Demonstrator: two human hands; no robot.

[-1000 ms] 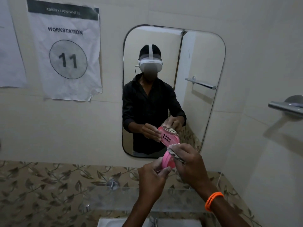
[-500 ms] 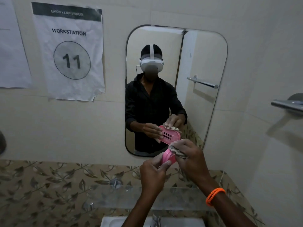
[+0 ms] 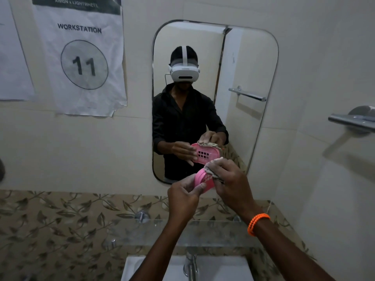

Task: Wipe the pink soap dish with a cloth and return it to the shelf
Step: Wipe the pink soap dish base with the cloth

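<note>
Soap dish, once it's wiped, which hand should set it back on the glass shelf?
Left. The left hand alone grips the pink soap dish, above the shelf; the right hand holds the cloth.

1. The pink soap dish looks like smooth moulded plastic with a slight sheen and a grid of slots.
2. The cloth pressed on it is pale, matt, woven fabric, crumpled and rough.
3. The shelf is clear glass, glossy, on shiny metal studs.
4. The faucet and towel bar are polished metal.
5. The workstation sign is wrinkled matt paper.
6. The wall tiles are smooth with a soft gloss; the leaf-patterned tile band looks glazed.
7. The bracelet is orange beads, seemingly plastic.
8. The mirror is glossy.
</note>
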